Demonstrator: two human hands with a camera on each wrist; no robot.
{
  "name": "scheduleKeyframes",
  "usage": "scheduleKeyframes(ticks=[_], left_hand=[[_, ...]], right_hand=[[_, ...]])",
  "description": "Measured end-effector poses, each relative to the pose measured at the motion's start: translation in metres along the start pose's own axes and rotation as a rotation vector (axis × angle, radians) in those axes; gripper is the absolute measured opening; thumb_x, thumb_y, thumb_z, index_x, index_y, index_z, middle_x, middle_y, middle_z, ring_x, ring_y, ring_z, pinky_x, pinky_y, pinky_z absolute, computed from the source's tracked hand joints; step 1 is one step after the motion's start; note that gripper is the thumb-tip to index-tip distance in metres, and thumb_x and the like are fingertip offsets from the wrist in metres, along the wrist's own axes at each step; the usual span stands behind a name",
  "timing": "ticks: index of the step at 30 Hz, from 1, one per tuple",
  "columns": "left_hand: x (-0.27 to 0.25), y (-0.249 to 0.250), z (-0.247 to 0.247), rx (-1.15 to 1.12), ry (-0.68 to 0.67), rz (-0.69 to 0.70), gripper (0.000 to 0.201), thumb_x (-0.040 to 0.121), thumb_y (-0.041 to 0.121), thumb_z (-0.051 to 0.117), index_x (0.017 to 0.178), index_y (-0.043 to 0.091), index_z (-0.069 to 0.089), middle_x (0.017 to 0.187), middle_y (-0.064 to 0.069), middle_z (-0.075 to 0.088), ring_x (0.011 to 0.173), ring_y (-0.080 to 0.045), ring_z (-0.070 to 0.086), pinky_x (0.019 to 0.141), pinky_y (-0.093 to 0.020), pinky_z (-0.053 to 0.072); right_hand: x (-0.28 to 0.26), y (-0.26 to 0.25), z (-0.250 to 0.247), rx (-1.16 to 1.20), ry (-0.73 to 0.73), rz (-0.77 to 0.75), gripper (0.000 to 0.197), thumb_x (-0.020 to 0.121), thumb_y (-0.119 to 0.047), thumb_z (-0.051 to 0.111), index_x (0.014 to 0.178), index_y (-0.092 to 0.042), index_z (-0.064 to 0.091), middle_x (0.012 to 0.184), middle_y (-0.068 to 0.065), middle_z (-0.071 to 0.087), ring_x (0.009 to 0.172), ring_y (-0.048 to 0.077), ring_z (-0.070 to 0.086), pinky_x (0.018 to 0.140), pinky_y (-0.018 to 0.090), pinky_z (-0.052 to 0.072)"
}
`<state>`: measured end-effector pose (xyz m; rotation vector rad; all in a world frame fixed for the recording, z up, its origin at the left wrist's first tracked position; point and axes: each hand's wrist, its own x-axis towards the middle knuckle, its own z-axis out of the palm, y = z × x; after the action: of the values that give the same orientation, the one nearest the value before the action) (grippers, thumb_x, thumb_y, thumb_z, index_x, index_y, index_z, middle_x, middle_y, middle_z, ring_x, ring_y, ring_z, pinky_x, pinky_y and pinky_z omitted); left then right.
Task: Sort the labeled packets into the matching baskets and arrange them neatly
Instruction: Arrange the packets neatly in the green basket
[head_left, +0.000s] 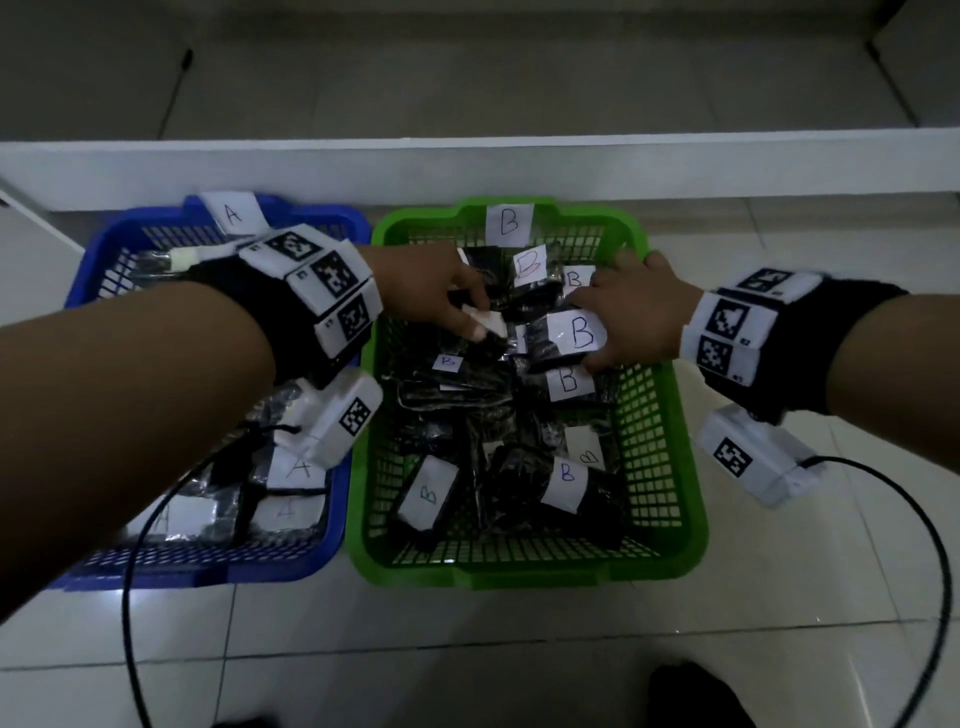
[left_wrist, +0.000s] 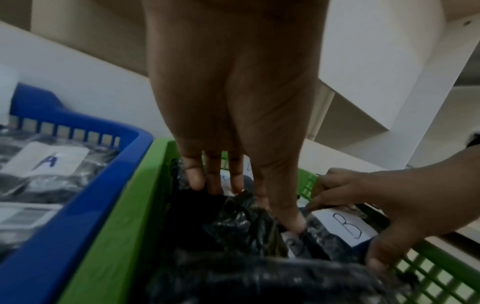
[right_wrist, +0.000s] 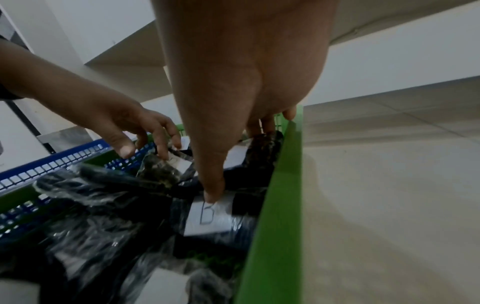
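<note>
Pale tiled floor (head_left: 779, 597), dim light, a white shelf edge (head_left: 467, 171) across the upper frame. We have two slatted plastic baskets side by side on the floor: blue basket tagged A (head_left: 332, 530) at left, green basket tagged B (head_left: 670, 467) at centre. Every paper label we can read on the black plastic-wrapped packets matches its basket, so we judge sorting largely done and tidying under way.

Our left hand (head_left: 431, 291), upper centre of the head view, pinches a white-labelled black packet (head_left: 485, 325); its letter is hidden.

Our right hand (head_left: 634, 317) grips a B-labelled black packet (head_left: 571, 335), thumb along the near edge, fingers over the far side, probably to square it against its neighbours.
</note>
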<state>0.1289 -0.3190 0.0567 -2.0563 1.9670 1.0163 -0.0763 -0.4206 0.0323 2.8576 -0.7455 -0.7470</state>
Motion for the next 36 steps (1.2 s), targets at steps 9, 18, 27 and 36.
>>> scheduleKeyframes(ticks=[9, 18, 27, 36], left_hand=[[-0.008, -0.012, 0.009, 0.081, 0.109, 0.021, 0.024, 0.073, 0.017, 0.075, 0.070, 0.023, 0.053, 0.081, -0.002, 0.055, 0.089, -0.022, 0.056, 0.072, -0.027, 0.041], [-0.019, -0.011, -0.001, -0.114, 0.300, 0.041, 0.016, 0.073, 0.012, 0.072, 0.086, 0.014, 0.064, 0.096, -0.004, 0.057, 0.082, -0.018, 0.055, 0.077, -0.030, 0.048], [-0.027, 0.003, 0.020, -0.104, 0.185, -0.066, 0.058, 0.072, 0.048, 0.074, 0.107, 0.010, 0.047, 0.096, 0.000, 0.053, 0.083, -0.015, 0.051, 0.068, -0.026, 0.045], [-0.024, 0.011, 0.027, 0.075, -0.187, -0.107, 0.080, 0.078, 0.048, 0.069, 0.139, 0.011, 0.033, 0.130, -0.006, 0.049, 0.111, -0.021, 0.051, 0.093, -0.031, 0.045]], right_hand=[[0.003, -0.006, 0.003, 0.207, 0.092, -0.043, 0.086, 0.063, -0.050, 0.079, 0.129, -0.015, 0.037, 0.124, 0.011, 0.053, 0.110, 0.030, 0.051, 0.091, 0.039, 0.042], [0.010, -0.027, -0.028, 0.964, 0.231, 0.081, 0.057, 0.087, -0.057, 0.048, 0.131, -0.021, 0.042, 0.108, 0.001, 0.055, 0.096, 0.019, 0.055, 0.081, 0.030, 0.043], [0.017, -0.025, -0.030, 1.123, 0.370, 0.206, 0.022, 0.086, -0.015, 0.062, 0.107, -0.020, 0.063, 0.102, -0.001, 0.061, 0.086, 0.015, 0.059, 0.070, 0.022, 0.047], [0.000, -0.015, -0.022, 0.984, 0.419, 0.209, 0.024, 0.088, -0.019, 0.062, 0.111, -0.013, 0.062, 0.103, -0.004, 0.054, 0.090, 0.009, 0.049, 0.058, 0.014, 0.033]])
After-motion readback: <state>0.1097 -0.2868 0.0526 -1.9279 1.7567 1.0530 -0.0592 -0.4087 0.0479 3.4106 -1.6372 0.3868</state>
